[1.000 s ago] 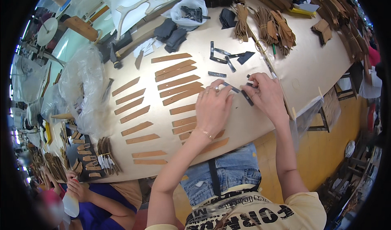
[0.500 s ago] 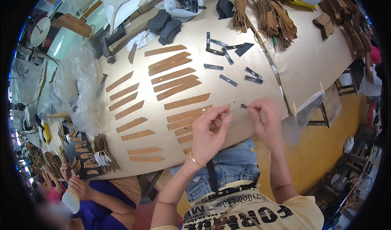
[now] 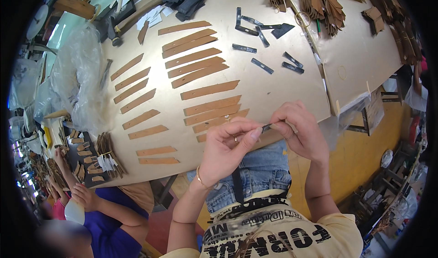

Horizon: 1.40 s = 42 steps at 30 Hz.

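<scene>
A small black strip (image 3: 266, 127) is pinched between my two hands above the table's near edge. Thumb and forefinger of my left hand (image 3: 227, 149) are closed on its left end. My right hand (image 3: 301, 131) grips the other end, with its fingers bent. Just beyond my left hand lie tan leather strips (image 3: 212, 105), in a column with small slots in them. Farther off are several black strips with metal-like pieces (image 3: 262, 66) and a black pointed piece (image 3: 282, 30). A tiny dark scrap (image 3: 268, 93) rests on the table beyond my hands.
A second column of tan strips (image 3: 138, 100) lies to the left, near crumpled clear plastic (image 3: 80, 75) and a hammer (image 3: 114, 33). Bundled brown strips (image 3: 315, 4) lie at the far right. A co-worker in purple (image 3: 114, 219) sits at lower left beside a dark board (image 3: 86, 160).
My hands have come together, and the small black strip that was in my right fingers is now between both hands. The view has shifted, so the tabletop things appear higher.
</scene>
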{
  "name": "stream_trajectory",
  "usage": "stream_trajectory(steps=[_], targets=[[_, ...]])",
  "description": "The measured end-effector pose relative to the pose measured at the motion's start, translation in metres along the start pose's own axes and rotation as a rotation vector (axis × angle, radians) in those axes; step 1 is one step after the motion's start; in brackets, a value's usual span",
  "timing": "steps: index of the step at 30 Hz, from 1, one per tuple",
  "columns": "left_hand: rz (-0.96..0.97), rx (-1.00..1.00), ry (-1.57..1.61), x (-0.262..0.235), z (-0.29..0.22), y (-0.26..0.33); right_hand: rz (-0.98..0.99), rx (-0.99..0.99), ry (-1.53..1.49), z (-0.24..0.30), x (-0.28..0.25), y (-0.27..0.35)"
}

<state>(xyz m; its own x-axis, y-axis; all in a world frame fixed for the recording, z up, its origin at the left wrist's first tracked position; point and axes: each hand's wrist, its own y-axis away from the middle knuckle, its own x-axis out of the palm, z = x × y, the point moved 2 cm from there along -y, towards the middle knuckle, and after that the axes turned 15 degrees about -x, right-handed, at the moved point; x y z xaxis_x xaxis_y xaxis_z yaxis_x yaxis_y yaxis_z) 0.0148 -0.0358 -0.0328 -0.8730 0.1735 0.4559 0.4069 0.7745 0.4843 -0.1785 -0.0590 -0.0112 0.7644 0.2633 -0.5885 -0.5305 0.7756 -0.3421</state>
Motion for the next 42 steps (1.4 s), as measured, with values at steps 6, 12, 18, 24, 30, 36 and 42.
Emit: stream_trajectory(steps=[6,12,18,24,30,36,42], targets=[[-0.131,0.064,0.027,-0.001,0.005,0.001,-0.3,0.091,0.184,0.008,0.01,-0.006],[-0.364,0.258,-0.093,0.01,0.003,-0.002,-0.267,0.148,0.146,0.029,0.021,-0.002],[-0.502,0.481,-0.494,0.018,-0.003,-0.001,-0.228,0.016,0.309,0.033,0.02,-0.002],[-0.541,0.528,-0.534,0.018,-0.004,0.0,-0.195,0.032,0.292,0.037,0.018,-0.007],[-0.494,0.491,-0.525,0.015,-0.005,0.003,-0.163,0.042,0.229,0.037,0.017,-0.011],[-0.483,0.468,-0.469,0.013,-0.005,0.006,-0.121,0.019,0.243,0.04,0.018,-0.011],[-0.475,0.518,-0.54,0.014,-0.009,0.008,-0.15,0.012,0.273,0.041,0.018,-0.009]])
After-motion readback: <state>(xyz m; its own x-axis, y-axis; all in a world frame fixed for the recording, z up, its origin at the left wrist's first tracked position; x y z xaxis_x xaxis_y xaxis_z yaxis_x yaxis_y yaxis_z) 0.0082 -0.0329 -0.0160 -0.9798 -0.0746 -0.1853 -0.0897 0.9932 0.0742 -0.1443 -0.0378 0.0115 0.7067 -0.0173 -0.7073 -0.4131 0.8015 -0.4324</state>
